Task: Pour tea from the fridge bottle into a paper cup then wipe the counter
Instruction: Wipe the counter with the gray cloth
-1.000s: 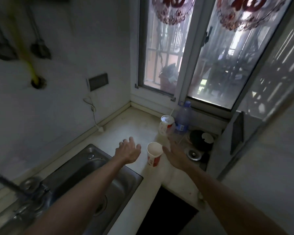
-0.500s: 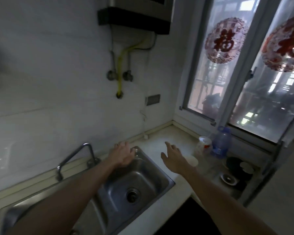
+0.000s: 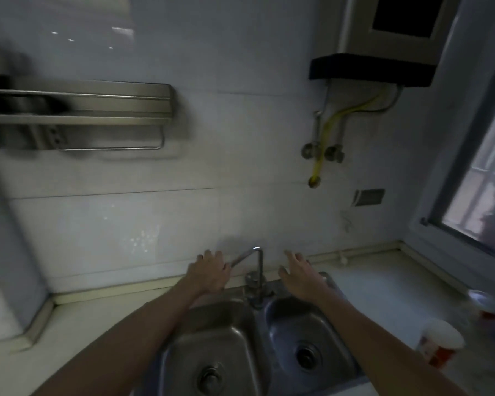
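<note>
A white paper cup [image 3: 440,346] with a red base stands on the pale counter [image 3: 389,281] at the lower right, well to the right of both hands. A second white and red cup [image 3: 487,305] sits blurred behind it at the right edge. My left hand [image 3: 210,272] hovers with fingers spread and nothing in it, just left of the faucet [image 3: 255,270]. On the faucet's other side, above the sink's back rim, my right hand [image 3: 302,277] is likewise spread and holds nothing. No tea bottle is in view.
A steel double sink [image 3: 257,347] fills the lower middle. A metal wall rack [image 3: 77,110] hangs at the upper left. A water heater [image 3: 383,44] with a yellow hose [image 3: 326,138] hangs at the upper right, a window [image 3: 486,195] beyond it.
The view has swung left, from the window corner to the sink. Both hands have left the paper cup and now sit on either side of the faucet, still holding nothing.
</note>
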{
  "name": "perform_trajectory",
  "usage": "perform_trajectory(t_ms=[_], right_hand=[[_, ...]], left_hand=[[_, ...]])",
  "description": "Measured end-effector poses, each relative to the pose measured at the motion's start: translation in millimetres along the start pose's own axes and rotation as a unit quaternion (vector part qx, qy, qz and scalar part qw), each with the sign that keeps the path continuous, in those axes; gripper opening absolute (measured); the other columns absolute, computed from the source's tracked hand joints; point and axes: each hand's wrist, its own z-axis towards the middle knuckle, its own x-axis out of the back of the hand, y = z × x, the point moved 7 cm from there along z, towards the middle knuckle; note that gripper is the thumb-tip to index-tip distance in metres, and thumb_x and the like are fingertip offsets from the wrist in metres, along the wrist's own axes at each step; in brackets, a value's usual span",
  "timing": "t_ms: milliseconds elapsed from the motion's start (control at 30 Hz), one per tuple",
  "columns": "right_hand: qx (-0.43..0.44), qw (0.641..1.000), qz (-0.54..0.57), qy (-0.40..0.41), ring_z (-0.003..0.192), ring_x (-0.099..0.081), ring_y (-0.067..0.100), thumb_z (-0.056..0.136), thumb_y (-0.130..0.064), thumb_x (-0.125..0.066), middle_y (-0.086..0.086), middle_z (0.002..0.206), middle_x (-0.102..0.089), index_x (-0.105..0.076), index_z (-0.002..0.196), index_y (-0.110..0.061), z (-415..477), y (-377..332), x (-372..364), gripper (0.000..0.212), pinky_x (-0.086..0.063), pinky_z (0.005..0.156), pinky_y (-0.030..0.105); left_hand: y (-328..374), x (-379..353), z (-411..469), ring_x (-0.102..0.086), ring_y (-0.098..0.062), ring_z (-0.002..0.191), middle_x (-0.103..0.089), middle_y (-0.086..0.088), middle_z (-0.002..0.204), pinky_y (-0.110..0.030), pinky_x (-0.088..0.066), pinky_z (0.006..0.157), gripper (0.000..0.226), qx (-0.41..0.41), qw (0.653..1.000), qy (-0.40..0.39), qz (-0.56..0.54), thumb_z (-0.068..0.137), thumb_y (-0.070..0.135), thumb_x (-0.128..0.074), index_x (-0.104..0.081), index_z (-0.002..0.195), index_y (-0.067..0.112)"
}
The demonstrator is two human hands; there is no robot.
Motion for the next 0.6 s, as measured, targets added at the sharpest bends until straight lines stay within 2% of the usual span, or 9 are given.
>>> perform_trajectory(t_ms=[100,233,400,533,600], right_hand=[[0.044,0.999,0.006,-0.004,0.125,-0.044,0.038,0.097,-0.032,-0.043,0.018,0.133,-0.046,-0.034,0.141,-0.014,9,-55,-23,0.048,-0.036,0.103,0.042],[0.107,0.992,-0.038,-0.051,0.131,-0.037,0.034,0.099,-0.036,-0.036,0.013,0.142,-0.037,-0.038,0.136,-0.013,12,-134,-68,0.044,-0.035,0.104,0.044],[0.123,0.99,-0.01,-0.061,0.135,-0.036,0.031,0.101,-0.045,-0.032,0.009,0.148,-0.033,-0.026,0.145,-0.022,-10,-240,-117,0.05,-0.035,0.107,0.047],[0.163,0.984,0.002,-0.079,0.136,-0.033,0.029,0.101,-0.045,-0.034,0.007,0.149,-0.032,-0.025,0.147,-0.023,-42,-334,-162,0.051,-0.035,0.107,0.046],[0.182,0.979,-0.016,-0.094,0.135,-0.031,0.029,0.101,-0.043,-0.032,0.008,0.148,-0.032,-0.023,0.148,-0.021,-59,-381,-186,0.052,-0.036,0.107,0.048]], left_hand=[[-57,8,-16,-0.046,-0.035,0.123,-0.044,-0.018,0.138,-0.047,-0.042,0.1,0.05,0.031,0.999,0.009,-0.017,0.101,0.044,-0.027,-0.041,0.136,0.011],[-138,22,-47,-0.045,-0.036,0.125,-0.043,-0.02,0.138,-0.047,-0.04,0.1,0.052,0.078,0.997,0.024,-0.016,0.102,0.043,-0.026,-0.038,0.138,0.009],[-244,38,-102,-0.044,-0.038,0.123,-0.043,-0.02,0.135,-0.048,-0.04,0.1,0.048,0.11,0.993,0.031,0.002,0.102,0.04,-0.024,-0.041,0.134,0.008],[-332,49,-150,-0.043,-0.038,0.124,-0.043,-0.019,0.136,-0.046,-0.039,0.101,0.046,0.142,0.989,0.037,-0.012,0.102,0.038,-0.025,-0.043,0.134,0.01],[-374,53,-179,-0.045,-0.037,0.12,-0.046,-0.018,0.129,-0.045,-0.04,0.097,0.044,0.168,0.984,0.05,-0.039,0.101,0.039,-0.027,-0.044,0.13,0.011]])
